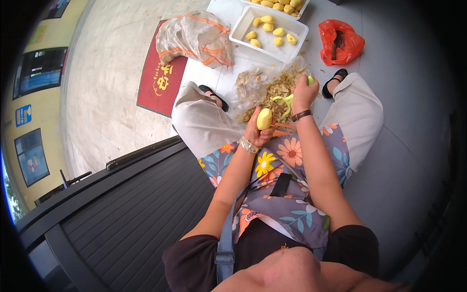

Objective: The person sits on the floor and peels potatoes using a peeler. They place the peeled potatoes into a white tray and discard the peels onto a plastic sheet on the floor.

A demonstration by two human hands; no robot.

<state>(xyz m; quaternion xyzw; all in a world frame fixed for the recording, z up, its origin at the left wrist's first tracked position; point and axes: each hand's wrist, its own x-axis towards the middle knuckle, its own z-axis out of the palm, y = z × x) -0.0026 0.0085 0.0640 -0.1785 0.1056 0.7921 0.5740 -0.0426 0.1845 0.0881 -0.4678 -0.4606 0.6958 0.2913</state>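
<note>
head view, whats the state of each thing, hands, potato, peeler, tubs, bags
left hand: shut on yellow peeled potato
right hand: shut on light green peeler
white rectangular plastic tub: open, holding a few peeled potatoes
clear plastic bag: open, full of peelings
red plastic bag: open, crumpled

Dark short-sleeved top under a grey floral-print apron (287, 194); beige trousers (204, 121); black sandals (334, 80); patterned bracelet (249, 144) below left hand (258, 131); brown band (301, 115) below right hand (305, 92)
</note>
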